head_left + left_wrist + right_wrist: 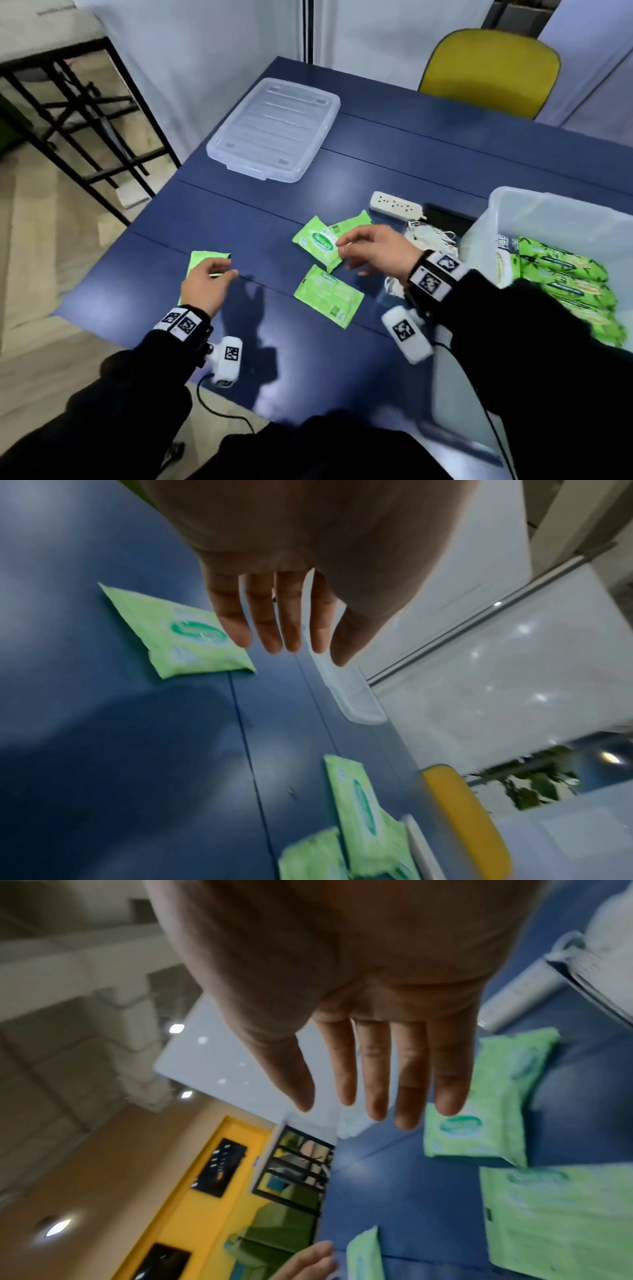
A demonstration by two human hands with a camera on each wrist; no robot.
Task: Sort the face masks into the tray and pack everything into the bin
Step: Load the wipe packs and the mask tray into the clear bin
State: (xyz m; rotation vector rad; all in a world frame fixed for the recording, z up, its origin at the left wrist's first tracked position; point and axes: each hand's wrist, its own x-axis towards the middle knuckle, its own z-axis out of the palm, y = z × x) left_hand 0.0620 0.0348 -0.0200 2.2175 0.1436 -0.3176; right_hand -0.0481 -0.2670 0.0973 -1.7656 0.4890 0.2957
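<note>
Neither hand holds anything. The left hand hovers with straight, relaxed fingers over a green pack near the table's left edge; in the left wrist view the fingers are spread slightly and hang above the table, with the pack just beside them. Whether they touch it cannot be told. The right hand is also loose and wide, its fingers extended above a second pack marked "Sanicare". The right wrist view shows the palm bare.

A third pack lies partly under the Sanicare one, on its far side. A fourth pack lies flat just nearer the person, apart from the others.

The masks, a white heap with ear loops, sit on the table behind the right wrist, between a white power strip and the bin. The bin stands at the right edge, with large green wipe packs stacked inside. The clear tray lies flat at the far left of the table, well apart from the masks. A yellow chair stands beyond the table.
</note>
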